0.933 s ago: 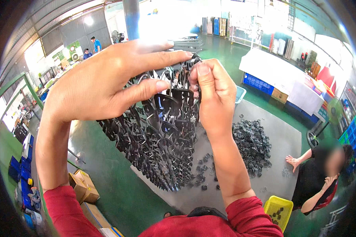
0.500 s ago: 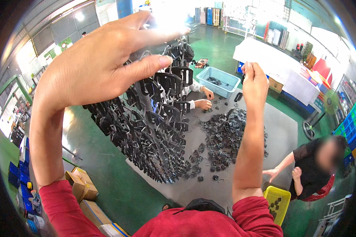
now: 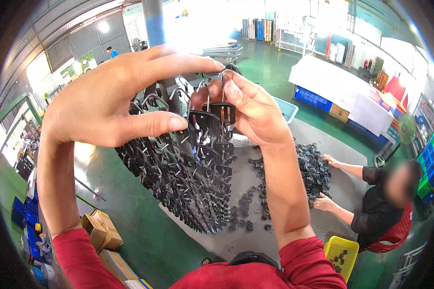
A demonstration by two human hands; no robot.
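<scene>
My left hand (image 3: 125, 94) is open at the top of a tall hanging cluster of black plastic buckles (image 3: 193, 168). Its index finger stretches across to a bent metal hook (image 3: 222, 84), with the thumb spread apart below, beside other hooks. My right hand (image 3: 255, 106) has its thumb and fingers closed around the same hook near its top. A black buckle (image 3: 224, 113) with slots hangs just below these fingertips. Whether a further small piece lies within the right fingers is hidden.
Loose black buckles (image 3: 313, 166) are heaped on the grey table (image 3: 349, 142). A seated co-worker in black (image 3: 381, 207) has both hands at the heap. A yellow basket (image 3: 349, 245), a light blue basket (image 3: 288, 110) and cardboard boxes (image 3: 101, 229) stand around.
My right hand has moved left from above the table to the hooks beside my left index finger. The co-worker at right has reached both hands to the heap.
</scene>
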